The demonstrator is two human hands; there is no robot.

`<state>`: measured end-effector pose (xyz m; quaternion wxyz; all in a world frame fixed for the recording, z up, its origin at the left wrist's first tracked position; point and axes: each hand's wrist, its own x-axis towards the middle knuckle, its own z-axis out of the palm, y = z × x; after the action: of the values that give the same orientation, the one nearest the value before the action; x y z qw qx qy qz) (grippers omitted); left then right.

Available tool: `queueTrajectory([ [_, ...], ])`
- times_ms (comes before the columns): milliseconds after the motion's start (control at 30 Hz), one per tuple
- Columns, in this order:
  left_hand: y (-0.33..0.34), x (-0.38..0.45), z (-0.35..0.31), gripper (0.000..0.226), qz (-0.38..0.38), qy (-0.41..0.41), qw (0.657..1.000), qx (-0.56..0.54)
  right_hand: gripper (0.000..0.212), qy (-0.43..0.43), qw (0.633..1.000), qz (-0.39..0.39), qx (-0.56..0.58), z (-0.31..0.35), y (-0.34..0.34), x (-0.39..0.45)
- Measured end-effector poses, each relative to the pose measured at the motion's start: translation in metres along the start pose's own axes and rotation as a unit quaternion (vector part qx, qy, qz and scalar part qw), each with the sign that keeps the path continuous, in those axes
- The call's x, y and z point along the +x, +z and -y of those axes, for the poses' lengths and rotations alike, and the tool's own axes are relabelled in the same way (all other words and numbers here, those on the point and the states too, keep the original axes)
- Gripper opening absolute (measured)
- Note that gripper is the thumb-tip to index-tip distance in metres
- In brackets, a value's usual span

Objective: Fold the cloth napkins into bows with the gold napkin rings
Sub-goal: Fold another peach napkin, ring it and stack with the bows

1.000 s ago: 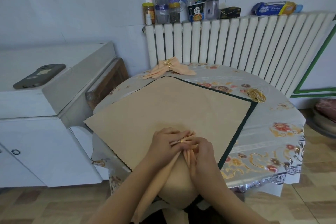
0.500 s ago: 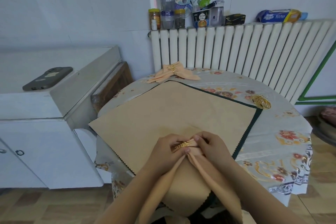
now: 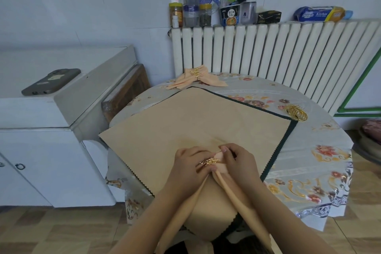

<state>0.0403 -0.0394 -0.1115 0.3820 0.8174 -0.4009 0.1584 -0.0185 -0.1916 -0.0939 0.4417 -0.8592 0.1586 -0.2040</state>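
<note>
We saw peach napkins, gold rings, a tan mat edged dark green, and a floral-patterned grey counter cover.

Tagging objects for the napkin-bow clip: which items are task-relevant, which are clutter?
In the job:
left hand
right hand
gold ring
peach napkin
finished bow
spare gold rings

Lying about:
phone
jars
noodle cup
kitchen paper pack

White radiator backs the table; white cabinet left.
</note>
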Motion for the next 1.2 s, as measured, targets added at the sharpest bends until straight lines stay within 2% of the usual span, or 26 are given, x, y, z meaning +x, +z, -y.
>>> queueTrajectory([
  [67, -0.006, -0.002, -0.007, 0.046, 0.003, -0.072, 0.997, -0.024, 0.024, 0.0, 1.0, 0.001, -0.004, -0.001, -0.001, -0.001],
  [167, -0.019, -0.002, -0.012, 0.043, -0.03, -0.208, 0.977, -0.032, 0.03, 0.003, 1.0, 0.007, -0.001, -0.002, -0.003, -0.004],
  [233, -0.031, -0.003, -0.006, 0.039, 0.009, -0.285, 0.958, 0.045, 0.033, -0.007, 1.0, 0.001, -0.017, -0.006, -0.005, -0.005],
  [300, -0.038, -0.008, 0.002, 0.029, 0.066, -0.324, 0.942, 0.062, 0.034, -0.003, 0.997, 0.015, -0.069, -0.013, -0.009, -0.006],
  [400, -0.049, -0.011, 0.009, 0.021, 0.104, -0.335, 0.937, -0.013, 0.016, 0.024, 0.988, 0.076, -0.129, -0.014, -0.015, -0.005],
  [433, -0.051, -0.011, 0.009, 0.021, 0.105, -0.335, 0.936, -0.028, 0.016, 0.025, 0.987, 0.084, -0.132, -0.012, -0.017, -0.006],
  [500, -0.053, -0.004, 0.005, 0.021, 0.085, -0.341, 0.932, -0.089, 0.021, 0.043, 0.994, 0.077, -0.064, -0.008, -0.021, -0.004],
  [600, -0.055, 0.015, -0.002, 0.014, 0.039, -0.354, 0.92, -0.165, 0.018, 0.081, 0.993, 0.061, 0.064, 0.002, -0.031, 0.008],
  [734, -0.059, 0.053, -0.006, 0.01, -0.024, -0.344, 0.921, -0.181, 0.009, 0.086, 0.992, 0.0, 0.093, 0.016, -0.04, 0.041],
  [834, -0.059, 0.094, -0.003, 0.013, -0.067, -0.322, 0.931, -0.161, 0.01, 0.094, 0.991, -0.037, 0.088, 0.03, -0.044, 0.079],
  [934, -0.054, 0.142, 0.01, 0.015, -0.076, -0.302, 0.939, -0.146, 0.011, 0.085, 0.993, -0.051, 0.065, 0.041, -0.046, 0.128],
  [1034, -0.051, 0.176, 0.024, 0.004, -0.068, -0.292, 0.943, -0.146, 0.014, 0.077, 0.993, -0.039, 0.082, 0.045, -0.045, 0.165],
  [1100, -0.049, 0.198, 0.038, 0.011, -0.05, -0.292, 0.942, -0.155, 0.016, 0.07, 0.994, -0.015, 0.08, 0.046, -0.041, 0.192],
  [1200, -0.043, 0.238, 0.07, 0.038, 0.014, -0.29, 0.944, -0.156, 0.031, 0.067, 0.995, 0.037, 0.066, 0.048, -0.032, 0.239],
])
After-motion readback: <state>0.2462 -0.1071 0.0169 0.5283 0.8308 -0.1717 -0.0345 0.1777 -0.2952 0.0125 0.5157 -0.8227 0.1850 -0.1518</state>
